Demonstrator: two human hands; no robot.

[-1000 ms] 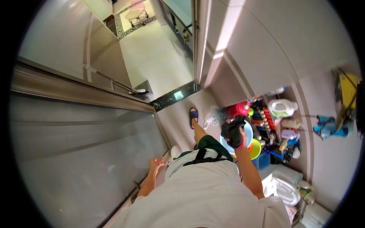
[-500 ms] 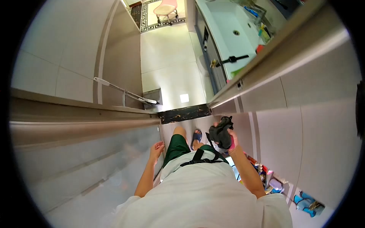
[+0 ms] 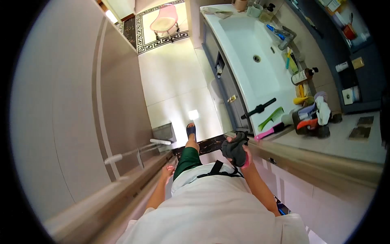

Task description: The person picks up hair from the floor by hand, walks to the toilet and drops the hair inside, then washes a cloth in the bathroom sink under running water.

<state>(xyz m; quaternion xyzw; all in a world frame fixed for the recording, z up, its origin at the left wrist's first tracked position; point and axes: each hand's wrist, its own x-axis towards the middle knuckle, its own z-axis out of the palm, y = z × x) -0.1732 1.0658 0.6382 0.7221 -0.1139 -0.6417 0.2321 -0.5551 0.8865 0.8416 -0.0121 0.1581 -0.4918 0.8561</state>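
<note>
My right hand [image 3: 246, 156] is closed round a bunched dark grey cloth [image 3: 235, 149], held in front of my waist near the door frame. Some pink shows at the edge of my palm. My left hand [image 3: 168, 171] hangs at my left side beside the other door frame, slightly blurred, and its fingers cannot be made out well. A black watch [image 3: 258, 108], a green comb [image 3: 271, 118] and a pink-handled brush [image 3: 269, 131] lie on the near corner of the white sink [image 3: 252, 77].
A dark threshold [image 3: 207, 144] crosses the floor by my legs. Beyond it, one sandalled foot [image 3: 191, 129] stands on pale tiles. A long-handled squeegee [image 3: 138, 152] leans at the left wall. Bottles and a faucet [image 3: 287, 37] line the sink; a pink chair [image 3: 165, 21] stands farther off.
The view has moved forward through the doorway, from the shelf of bottles to the sink. One foot is now past the threshold. The dark cloth has stayed in my right hand.
</note>
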